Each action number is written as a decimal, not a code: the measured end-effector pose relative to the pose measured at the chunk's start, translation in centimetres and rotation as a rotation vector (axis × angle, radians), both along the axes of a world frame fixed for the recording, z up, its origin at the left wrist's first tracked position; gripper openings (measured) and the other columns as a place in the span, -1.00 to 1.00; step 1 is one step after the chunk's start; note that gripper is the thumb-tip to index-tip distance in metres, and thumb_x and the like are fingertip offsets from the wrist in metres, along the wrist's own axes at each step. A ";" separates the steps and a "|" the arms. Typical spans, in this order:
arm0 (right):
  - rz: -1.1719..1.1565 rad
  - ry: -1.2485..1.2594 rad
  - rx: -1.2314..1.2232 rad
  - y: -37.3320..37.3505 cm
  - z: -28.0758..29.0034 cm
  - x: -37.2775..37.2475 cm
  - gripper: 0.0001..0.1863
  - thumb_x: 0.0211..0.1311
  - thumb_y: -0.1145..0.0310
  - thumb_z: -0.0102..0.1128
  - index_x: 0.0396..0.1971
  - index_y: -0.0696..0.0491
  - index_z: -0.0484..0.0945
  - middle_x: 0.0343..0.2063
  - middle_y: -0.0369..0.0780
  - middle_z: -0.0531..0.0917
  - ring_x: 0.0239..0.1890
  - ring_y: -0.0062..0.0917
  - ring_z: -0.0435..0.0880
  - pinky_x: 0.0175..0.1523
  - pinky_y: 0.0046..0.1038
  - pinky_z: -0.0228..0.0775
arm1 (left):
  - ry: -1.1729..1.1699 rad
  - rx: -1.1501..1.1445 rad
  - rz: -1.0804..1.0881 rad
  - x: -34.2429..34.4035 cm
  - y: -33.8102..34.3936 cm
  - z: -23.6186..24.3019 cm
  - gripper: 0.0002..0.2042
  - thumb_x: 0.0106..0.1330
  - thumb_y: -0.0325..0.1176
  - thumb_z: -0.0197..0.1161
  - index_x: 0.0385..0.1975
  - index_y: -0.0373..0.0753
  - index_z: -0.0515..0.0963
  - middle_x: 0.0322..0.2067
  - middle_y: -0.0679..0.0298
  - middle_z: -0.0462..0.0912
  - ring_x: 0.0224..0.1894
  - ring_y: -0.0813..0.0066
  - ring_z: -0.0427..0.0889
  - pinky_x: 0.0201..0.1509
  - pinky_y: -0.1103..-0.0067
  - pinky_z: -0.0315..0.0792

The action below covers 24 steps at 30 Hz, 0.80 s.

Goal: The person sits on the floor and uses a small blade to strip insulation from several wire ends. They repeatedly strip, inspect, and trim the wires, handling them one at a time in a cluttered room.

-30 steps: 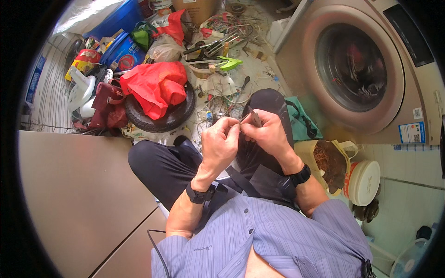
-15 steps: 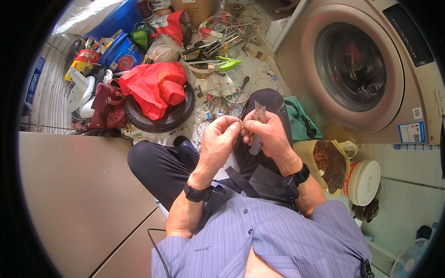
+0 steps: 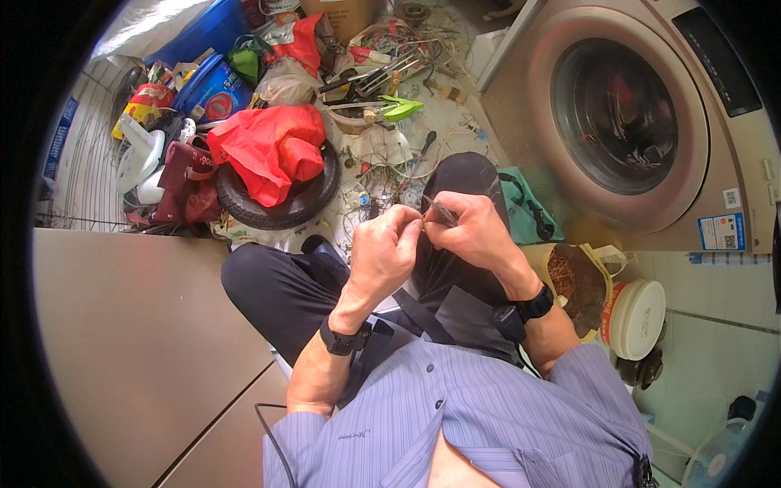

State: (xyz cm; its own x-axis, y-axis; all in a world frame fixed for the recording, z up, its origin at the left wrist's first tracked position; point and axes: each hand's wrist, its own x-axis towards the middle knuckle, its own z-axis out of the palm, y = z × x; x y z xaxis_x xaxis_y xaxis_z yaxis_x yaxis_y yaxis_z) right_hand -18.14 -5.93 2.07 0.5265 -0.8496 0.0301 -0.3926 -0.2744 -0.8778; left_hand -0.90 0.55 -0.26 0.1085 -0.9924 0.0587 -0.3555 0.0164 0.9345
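Note:
My left hand [image 3: 384, 248] is closed, thumb and fingertips pinched on something small and thin, possibly wire, too small to make out. Just to its right, my right hand [image 3: 472, 237] grips a grey knife [image 3: 442, 210], its blade slanting up and left, with the handle mostly hidden by my fingers. Both sets of fingertips nearly meet above my dark-trousered knee [image 3: 460, 175]. Beyond them, tangled thin cables [image 3: 382, 175] lie on the littered floor.
A black tyre [image 3: 268, 213] under red plastic [image 3: 260, 142], blue buckets [image 3: 213, 89] and clutter fill the back left. A washing machine [image 3: 716, 195] stands right, by a teal bag [image 3: 533, 220], a yellow bag [image 3: 578, 285] and a lidded pail [image 3: 643, 317]. A beige panel [image 3: 130, 342] is left.
The knife, upright with its flat side showing half a second ago, now tilts left and shows more edge-on as my right hand has turned. My left hand keeps its pinch.

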 end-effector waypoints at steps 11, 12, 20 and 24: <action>-0.122 -0.297 0.500 0.4 -1.2 0.4 -0.95 0.20 0.50 0.23 -0.40 0.15 0.63 -0.56 -0.34 0.64 -0.51 -0.71 0.59 -0.39 -0.58 0.46 | 0.147 0.055 0.041 -0.3 -0.2 0.1 -0.85 0.36 -0.44 0.27 -0.23 -0.40 0.67 -0.54 0.19 0.72 -0.52 0.65 0.62 -0.42 0.59 0.48; -0.130 -0.321 0.527 0.3 -1.2 0.3 -0.95 0.21 0.50 0.23 -0.39 0.15 0.63 -0.56 -0.33 0.64 -0.51 -0.71 0.59 -0.39 -0.59 0.46 | 0.167 0.056 0.046 -0.4 -0.2 0.1 -0.85 0.36 -0.44 0.27 -0.23 -0.40 0.67 -0.54 0.22 0.72 -0.52 0.68 0.61 -0.43 0.60 0.48; -0.140 -0.344 0.564 0.2 -0.9 0.3 -0.95 0.26 0.50 0.24 -0.39 0.14 0.63 -0.56 -0.31 0.67 -0.53 -0.68 0.62 -0.39 -0.59 0.49 | 0.210 0.087 0.045 -0.2 -0.5 -0.1 -0.86 0.34 -0.44 0.28 -0.28 -0.39 0.68 -0.55 0.23 0.72 -0.52 0.69 0.61 -0.43 0.62 0.48; -0.118 -0.280 0.505 0.3 -0.9 0.1 -0.93 0.26 0.49 0.25 -0.41 0.16 0.63 -0.57 -0.30 0.67 -0.52 -0.69 0.62 -0.40 -0.58 0.50 | 0.136 0.070 -0.001 0.3 -0.6 -0.1 -0.87 0.30 -0.44 0.29 -0.31 -0.39 0.68 -0.54 0.16 0.73 -0.52 0.59 0.67 -0.41 0.59 0.51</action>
